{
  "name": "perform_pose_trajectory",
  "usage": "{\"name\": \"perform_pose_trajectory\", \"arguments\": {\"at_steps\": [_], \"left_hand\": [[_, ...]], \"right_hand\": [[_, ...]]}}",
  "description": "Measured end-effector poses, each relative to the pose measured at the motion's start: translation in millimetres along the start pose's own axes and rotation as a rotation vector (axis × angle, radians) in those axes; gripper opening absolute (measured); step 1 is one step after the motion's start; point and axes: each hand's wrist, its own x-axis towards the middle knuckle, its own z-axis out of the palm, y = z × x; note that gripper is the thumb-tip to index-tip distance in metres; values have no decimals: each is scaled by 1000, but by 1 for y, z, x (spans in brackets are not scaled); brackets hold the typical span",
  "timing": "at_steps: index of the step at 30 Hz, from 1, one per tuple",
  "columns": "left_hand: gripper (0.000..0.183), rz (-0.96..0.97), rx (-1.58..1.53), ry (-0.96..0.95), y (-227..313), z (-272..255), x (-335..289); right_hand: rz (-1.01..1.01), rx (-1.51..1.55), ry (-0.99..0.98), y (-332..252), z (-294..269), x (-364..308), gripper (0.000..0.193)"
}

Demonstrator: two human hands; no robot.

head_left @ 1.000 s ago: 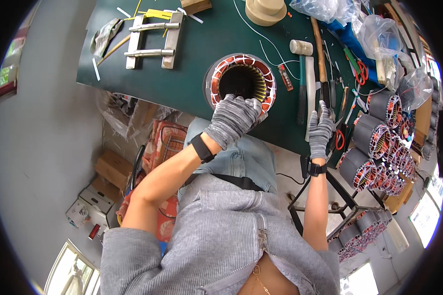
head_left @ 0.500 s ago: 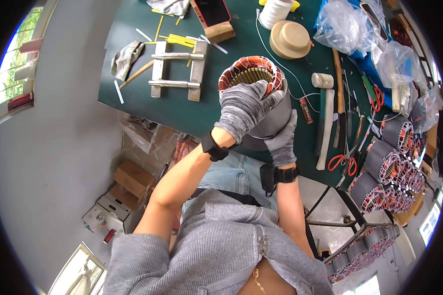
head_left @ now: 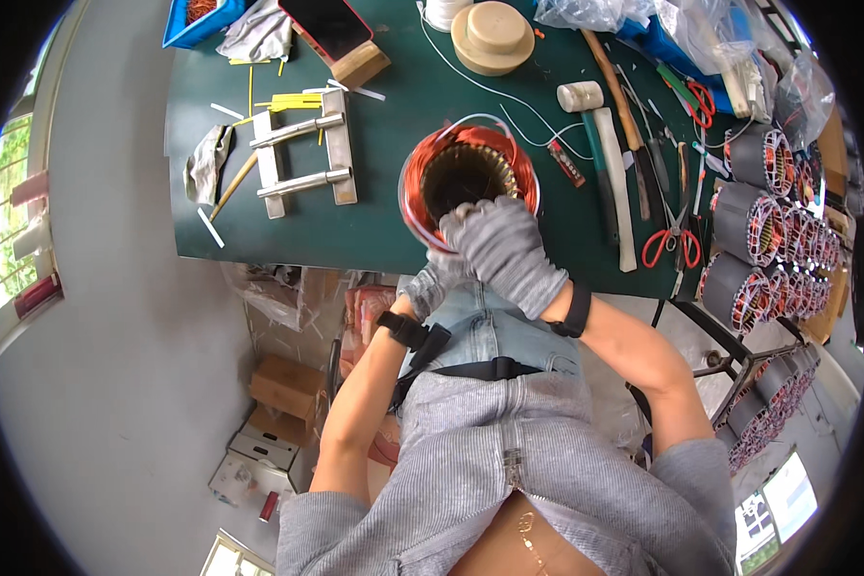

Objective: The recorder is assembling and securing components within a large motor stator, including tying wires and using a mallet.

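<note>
A motor stator (head_left: pixel 415 182) stands near the table's front edge, its open bore facing up and ringed by orange copper windings. A pale cord or tube (head_left: pixel 490 117) loops along the far side of the windings. My right hand (head_left: pixel 509 245), in a grey knit glove, is closed over the near rim, fingers curled together toward the bore. Just below it, my left hand (head_left: pixel 434 283), gloved alike, lies against the stator's near side. Its fingers are mostly hidden beneath the right hand. Whether either hand also pinches some cord cannot be made out.
On the green table (head_left: pixel 374 226) a metal two-bar frame (head_left: pixel 341 158) lies left. Beyond are a cream round block (head_left: pixel 492 38) and a white cord spool (head_left: pixel 444 12). A mallet (head_left: pixel 580 96) and red-handled scissors (head_left: pixel 672 245) lie right, beside stacked stators (head_left: pixel 744 211).
The stator has moved left and nearer, and its bore now faces me. My left hand has dropped from its top to the near side; my right hand has moved from its side onto the near rim.
</note>
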Motion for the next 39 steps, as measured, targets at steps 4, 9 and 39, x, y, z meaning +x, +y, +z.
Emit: {"name": "perform_pose_trajectory", "arguments": {"at_steps": [4,9,39], "left_hand": [[28,-694,-1086,48,24,-23,9],[21,-733,-1130,50,58,-122,16],[49,-341,-1039,1157,95,-271,7]], "right_hand": [[9,28,-69,10,16,-40,29],[4,530,627,22,-10,-61,20],[312,982,442,81,6,-60,27]]}}
